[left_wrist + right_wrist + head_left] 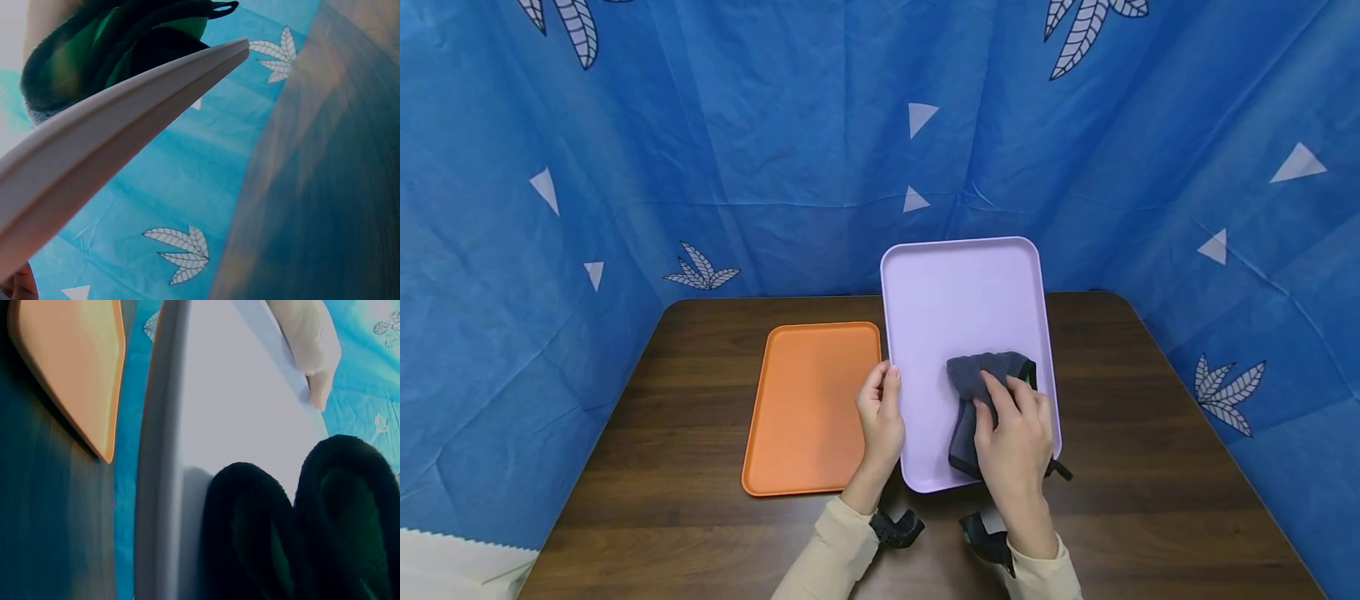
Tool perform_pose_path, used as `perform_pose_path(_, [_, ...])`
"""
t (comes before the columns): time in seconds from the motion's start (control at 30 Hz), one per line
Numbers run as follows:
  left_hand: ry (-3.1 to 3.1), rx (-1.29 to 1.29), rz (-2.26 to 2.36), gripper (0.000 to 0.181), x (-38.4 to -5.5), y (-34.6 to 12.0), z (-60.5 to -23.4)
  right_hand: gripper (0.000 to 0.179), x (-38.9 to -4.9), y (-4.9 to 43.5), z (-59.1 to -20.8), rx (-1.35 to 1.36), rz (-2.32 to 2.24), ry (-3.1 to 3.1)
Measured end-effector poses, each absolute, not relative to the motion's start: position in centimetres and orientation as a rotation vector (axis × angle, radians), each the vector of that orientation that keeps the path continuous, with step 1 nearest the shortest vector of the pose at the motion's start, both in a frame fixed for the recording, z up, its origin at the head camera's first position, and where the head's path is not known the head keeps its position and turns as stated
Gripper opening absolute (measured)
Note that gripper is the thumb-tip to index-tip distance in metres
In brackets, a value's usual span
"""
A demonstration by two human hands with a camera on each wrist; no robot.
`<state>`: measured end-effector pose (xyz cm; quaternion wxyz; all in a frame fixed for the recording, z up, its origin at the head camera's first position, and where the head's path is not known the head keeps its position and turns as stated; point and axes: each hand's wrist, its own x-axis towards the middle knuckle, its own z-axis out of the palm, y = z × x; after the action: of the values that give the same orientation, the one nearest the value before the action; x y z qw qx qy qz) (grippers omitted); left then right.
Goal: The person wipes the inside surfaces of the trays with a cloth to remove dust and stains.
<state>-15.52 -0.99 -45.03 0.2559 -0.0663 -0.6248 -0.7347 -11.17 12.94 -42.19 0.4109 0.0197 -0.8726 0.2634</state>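
Note:
A lilac tray (962, 300) is held up at a tilt over the table, and my left hand (882, 421) grips its left edge, thumb on the face. A folded dark grey cloth (966, 379) with black edging lies against the lower right of that face. My right hand (1018, 442) holds the cloth there, thumb and fingers spread over its folds. In the left wrist view the tray (119, 119) appears edge-on, with green inner folds of the cloth (119, 50) behind it. Dark folds of cloth (250, 531) fill the bottom of the right wrist view.
An orange tray (820, 408) lies flat on the brown wooden table (685, 433), left of the lilac one. Blue patterned curtains (790, 150) hang behind the table and at both sides. Black straps (898, 529) sit at the wrists.

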Motion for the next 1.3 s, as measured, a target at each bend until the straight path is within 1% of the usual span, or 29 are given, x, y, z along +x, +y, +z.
perform_pose_path(0.47, [-1.690,-0.180,-1.998,0.023,-15.6,-1.0,-45.1,0.042,-10.8,11.5,-42.0,0.325,0.604,-2.210])
perform_pose_path(0.6, [-1.667,-0.190,-2.027,0.024,-15.6,-1.0,-45.1,0.041,-10.6,10.9,-42.0,0.434,0.545,-2.234])
perform_pose_path(0.7, [-1.651,-0.180,-2.055,0.025,-15.5,-1.1,-45.0,0.036,-10.4,10.4,-42.1,0.495,0.511,-2.260])
perform_pose_path(0.83, [-1.640,-0.167,-2.077,0.027,-15.6,-1.2,-44.9,0.030,-10.3,10.2,-42.1,0.518,0.503,-2.281])
perform_pose_path(0.93, [-1.622,-0.168,-2.085,0.026,-15.7,-1.3,-44.9,0.031,-10.4,10.1,-42.1,0.517,0.514,-2.277])
perform_pose_path(1.3, [-1.621,-0.152,-2.056,0.025,-15.8,-1.2,-45.1,0.043,-10.8,10.6,-42.2,0.501,0.578,-2.223])
